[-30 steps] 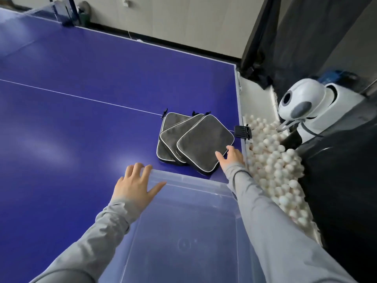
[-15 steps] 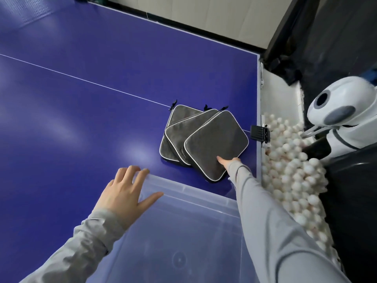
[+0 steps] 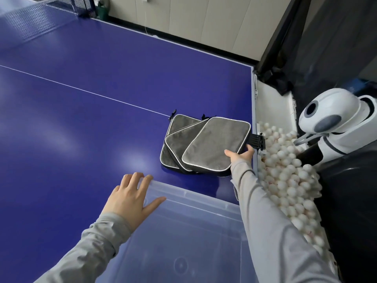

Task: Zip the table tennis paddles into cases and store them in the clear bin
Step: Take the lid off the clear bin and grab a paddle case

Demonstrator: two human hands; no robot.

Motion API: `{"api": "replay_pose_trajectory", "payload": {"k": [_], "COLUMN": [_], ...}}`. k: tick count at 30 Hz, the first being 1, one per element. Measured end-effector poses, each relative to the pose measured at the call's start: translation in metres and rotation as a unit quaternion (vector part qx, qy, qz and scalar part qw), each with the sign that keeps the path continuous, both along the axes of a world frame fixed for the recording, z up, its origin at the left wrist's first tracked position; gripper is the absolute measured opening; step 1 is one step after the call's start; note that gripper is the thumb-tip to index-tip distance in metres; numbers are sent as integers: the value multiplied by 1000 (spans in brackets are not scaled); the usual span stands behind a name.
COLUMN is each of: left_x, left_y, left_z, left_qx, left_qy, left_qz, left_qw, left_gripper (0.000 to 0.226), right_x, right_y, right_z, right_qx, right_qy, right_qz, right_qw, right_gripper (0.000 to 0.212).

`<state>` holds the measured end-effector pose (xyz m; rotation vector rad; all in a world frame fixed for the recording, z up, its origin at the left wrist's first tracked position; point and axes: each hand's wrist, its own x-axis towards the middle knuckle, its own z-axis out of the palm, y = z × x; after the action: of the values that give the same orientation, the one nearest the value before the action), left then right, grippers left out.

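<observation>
Progress looks well past the halfway mark: three grey cases lie zipped in a fanned stack on the table, and none is yet in the bin, so the storing is what remains. Whether each case holds a paddle cannot be seen, though they look padded out.

Starting at the left, the left hand (image 3: 130, 198) rests flat with fingers spread on the far-left corner of the clear bin (image 3: 204, 199), holding nothing, just steadying it. The bin sits at six o'clock, nearest the person, and appears to hold nothing so far. Beyond its far rim, toward one o'clock, lies the stack: the bottom case (image 3: 179, 123), the middle case (image 3: 179, 139) overlapping it, and the top case (image 3: 216, 146) tilted up at its right side. The right hand (image 3: 240, 155) grips the top case at its near-right corner, thumb on top and fingers underneath, lifting that edge off the others.

Underneath everything is a blue table tennis table (image 3: 91, 129) with a white centre line running from nine o'clock to the stack; its net (image 3: 40, 9) shows at eleven o'clock. At three o'clock, off the table's end, a heap of white balls (image 3: 285, 174) fills a catch tray beside a white ball machine (image 3: 336, 123), with black netting (image 3: 326, 37) hanging above and a pale panelled wall at twelve.
</observation>
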<state>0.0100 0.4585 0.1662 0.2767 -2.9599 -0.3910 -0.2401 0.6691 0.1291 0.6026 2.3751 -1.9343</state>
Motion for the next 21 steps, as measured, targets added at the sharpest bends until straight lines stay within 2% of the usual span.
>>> {"api": "replay_pose_trajectory", "payload": {"k": [5, 8, 9, 10, 12, 14, 17, 19, 21], "left_x": [1, 3, 3, 3, 4, 8, 22, 36, 57], "left_y": [-1, -5, -5, -6, -10, -20, -50, -78, -111], "left_z": [0, 0, -1, -1, 4, 16, 45, 64, 78], "left_qx": [8, 15, 23, 54, 176, 332, 581, 656, 677], "left_qy": [-16, -55, -72, -72, -30, 21, 76, 84, 74], "left_qz": [10, 16, 22, 35, 68, 100, 136, 138, 129], "left_qw": [1000, 998, 997, 995, 982, 938, 799, 737, 721], "left_gripper": [95, 109, 106, 93, 61, 45, 30, 29, 32], "right_x": [29, 58, 68, 80, 107, 136, 186, 220, 257], "right_y": [-7, -11, -11, -12, -16, -23, -47, -69, -99], "right_z": [46, 79, 89, 99, 118, 134, 152, 155, 155], "right_qx": [-49, -93, -102, -112, -132, -140, -140, -132, -130], "right_qy": [79, 112, 120, 129, 145, 157, 165, 160, 146], "right_qz": [6, 5, 7, 15, 33, 53, 99, 135, 180], "right_qw": [996, 989, 987, 985, 980, 976, 971, 969, 964], "right_gripper": [72, 69, 68, 67, 65, 64, 61, 59, 59]}}
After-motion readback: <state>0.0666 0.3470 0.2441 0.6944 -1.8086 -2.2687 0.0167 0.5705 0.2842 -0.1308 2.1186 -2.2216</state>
